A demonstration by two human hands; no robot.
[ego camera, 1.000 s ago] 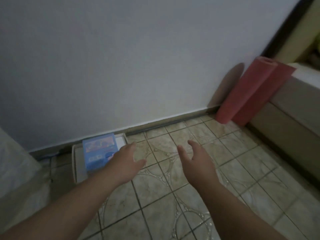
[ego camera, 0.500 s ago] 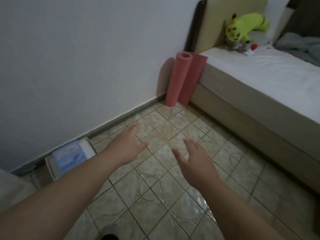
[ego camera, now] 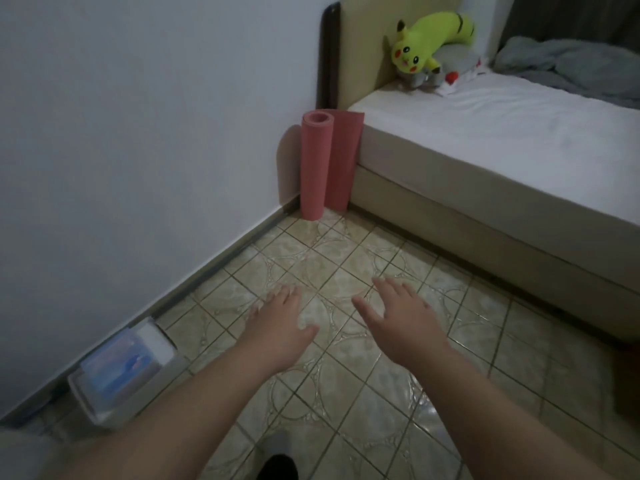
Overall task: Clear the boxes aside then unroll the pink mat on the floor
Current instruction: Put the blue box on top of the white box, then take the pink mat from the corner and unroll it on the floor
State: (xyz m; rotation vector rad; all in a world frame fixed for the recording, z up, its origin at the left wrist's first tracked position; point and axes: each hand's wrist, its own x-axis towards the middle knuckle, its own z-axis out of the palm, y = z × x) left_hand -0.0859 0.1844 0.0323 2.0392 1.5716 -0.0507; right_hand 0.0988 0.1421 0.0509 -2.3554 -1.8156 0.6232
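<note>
A rolled pink mat (ego camera: 314,164) stands upright in the corner between the white wall and the bed, its loose end spread against the bed's side. A blue box (ego camera: 119,365) lies on a white box (ego camera: 104,407) by the wall at lower left. My left hand (ego camera: 280,323) and my right hand (ego camera: 401,320) hover palm down over the tiled floor, fingers apart, holding nothing. Both hands are well short of the mat and to the right of the boxes.
A bed (ego camera: 502,140) with a white sheet runs along the right side, with a yellow plush toy (ego camera: 426,43) and a grey blanket (ego camera: 571,64) on it. My foot (ego camera: 277,459) shows at the bottom edge. Patterned beige tiles (ego camera: 332,258) lie between hands and mat.
The view has swung right, away from the boxes toward the mat and bed. The boxes slid to lower left; the mat is more central. Both hands stayed empty, fingers spread.
</note>
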